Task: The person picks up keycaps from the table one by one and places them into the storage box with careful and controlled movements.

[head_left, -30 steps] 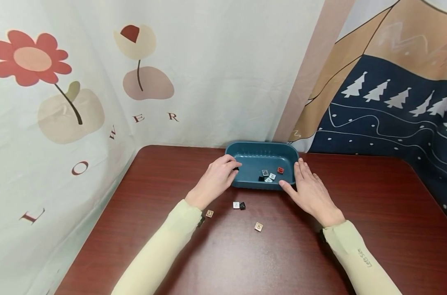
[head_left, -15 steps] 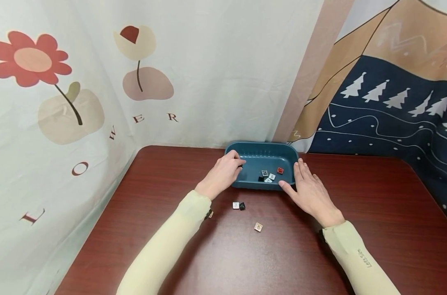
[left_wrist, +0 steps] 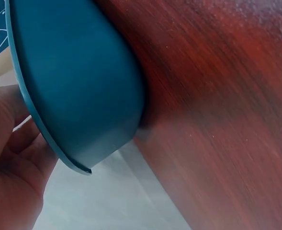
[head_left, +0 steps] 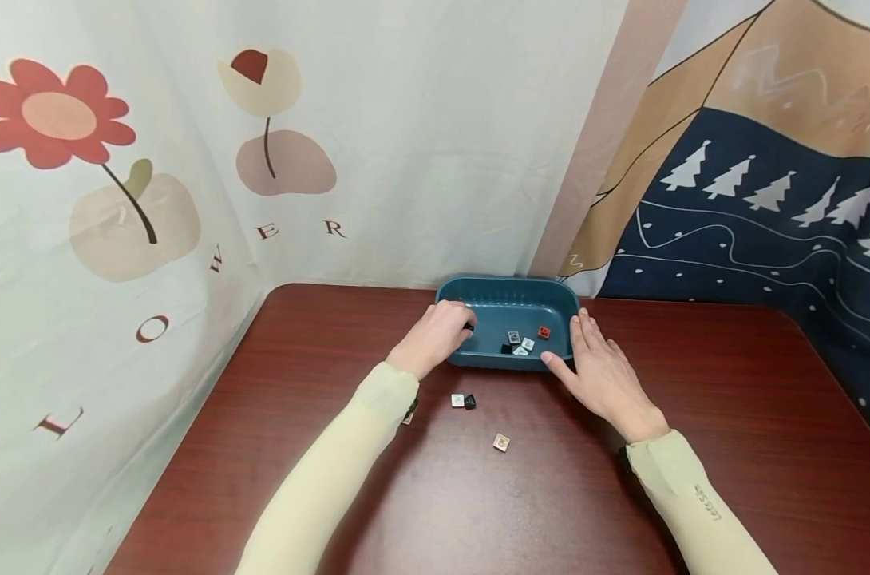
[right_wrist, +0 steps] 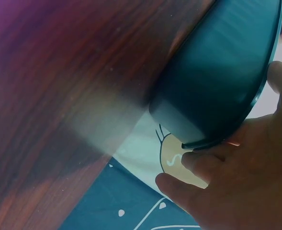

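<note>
A blue plastic tray (head_left: 510,363) stands near the table's back edge, with several small keycaps inside: a red keycap (head_left: 543,332) and grey, white and black ones close together. Over the tray's left end, my left hand (head_left: 435,334) pinches a black keycap (head_left: 468,327) between curled fingers; most of that keycap is hidden. My right hand (head_left: 603,377) lies with straight fingers against the tray's right end, its thumb at the front rim. In the right wrist view, the thumb and fingers touch the tray's rim (right_wrist: 255,98). The left wrist view hides the left fingertips behind the tray wall (left_wrist: 78,81).
In front of the tray, a white keycap (head_left: 457,401) and a black keycap (head_left: 470,402) lie side by side on the brown table (head_left: 550,495). Nearer is a beige keycap (head_left: 501,442). Another beige keycap (head_left: 407,418) is partly covered by the left wrist. Printed curtains hang behind.
My left hand has shifted slightly right over the tray's left end, still pinching the black keycap. The left forearm now covers more of one beige keycap. The right hand has stayed put.
</note>
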`<state>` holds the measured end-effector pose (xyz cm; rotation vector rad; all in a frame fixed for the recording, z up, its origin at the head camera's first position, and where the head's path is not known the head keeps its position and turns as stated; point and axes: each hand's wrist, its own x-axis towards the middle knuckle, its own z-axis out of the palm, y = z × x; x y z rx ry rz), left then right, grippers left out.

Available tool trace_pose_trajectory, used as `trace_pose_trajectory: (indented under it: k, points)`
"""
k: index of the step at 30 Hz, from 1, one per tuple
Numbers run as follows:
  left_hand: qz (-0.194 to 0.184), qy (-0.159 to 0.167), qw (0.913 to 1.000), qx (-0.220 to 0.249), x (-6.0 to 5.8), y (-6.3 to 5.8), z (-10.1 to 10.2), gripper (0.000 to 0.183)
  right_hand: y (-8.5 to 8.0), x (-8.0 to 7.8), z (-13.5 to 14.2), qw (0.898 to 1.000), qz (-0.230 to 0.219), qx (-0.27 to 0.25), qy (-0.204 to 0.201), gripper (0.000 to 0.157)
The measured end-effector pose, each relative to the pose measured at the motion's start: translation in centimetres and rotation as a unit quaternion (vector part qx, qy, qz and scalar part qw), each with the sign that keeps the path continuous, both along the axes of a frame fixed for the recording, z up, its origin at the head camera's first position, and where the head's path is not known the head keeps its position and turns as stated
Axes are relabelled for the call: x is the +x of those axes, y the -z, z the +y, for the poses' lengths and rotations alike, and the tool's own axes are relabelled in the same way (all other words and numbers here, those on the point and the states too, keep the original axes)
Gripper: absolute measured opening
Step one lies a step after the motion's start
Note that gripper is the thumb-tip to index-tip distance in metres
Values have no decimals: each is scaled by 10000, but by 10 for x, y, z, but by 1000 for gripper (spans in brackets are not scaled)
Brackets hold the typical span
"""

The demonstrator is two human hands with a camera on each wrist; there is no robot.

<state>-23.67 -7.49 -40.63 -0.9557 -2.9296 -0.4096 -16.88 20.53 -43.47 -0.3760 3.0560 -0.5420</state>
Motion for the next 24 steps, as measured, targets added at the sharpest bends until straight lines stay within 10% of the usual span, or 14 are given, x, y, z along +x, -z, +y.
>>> trace_pose_trajectory:
  k: [8,24]
  points:
    - [298,37,9995,-61,6,-3,-5,26,-1,-1,-1,10000,-83,-6,-4,100]
    - [2043,124,9777,463,51,-9,-53,43,-1,0,0,10000,-75,-4,17,100]
